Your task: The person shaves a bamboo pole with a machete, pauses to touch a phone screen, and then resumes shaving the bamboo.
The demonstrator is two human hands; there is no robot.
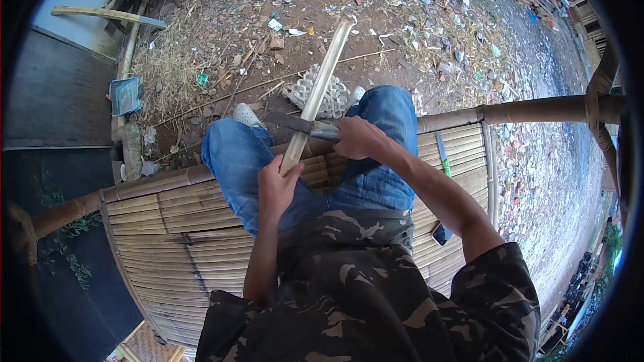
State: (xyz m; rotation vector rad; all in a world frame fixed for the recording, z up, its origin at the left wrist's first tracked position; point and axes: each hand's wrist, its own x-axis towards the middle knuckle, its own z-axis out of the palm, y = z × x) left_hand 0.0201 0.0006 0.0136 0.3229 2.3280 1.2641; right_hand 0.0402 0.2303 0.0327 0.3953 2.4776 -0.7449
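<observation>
My left hand [276, 186] is closed around the near end of a split bamboo strip [325, 75], which points away from me between my knees. In my right hand [359, 138] is a broad-bladed knife [290, 122], gripped by its grey handle. The dark blade lies across the strip a little beyond my left hand and points to the left. Both hands are over my lap, above the edge of the bamboo bench [168, 228] where I sit.
A green-handled knife [443, 154] and a phone [441, 234] lie on the bench to my right. On the ground past my feet sits a grey egg tray [325, 97], amid scattered litter and dry grass. A bamboo pole [530, 111] runs along the bench's front.
</observation>
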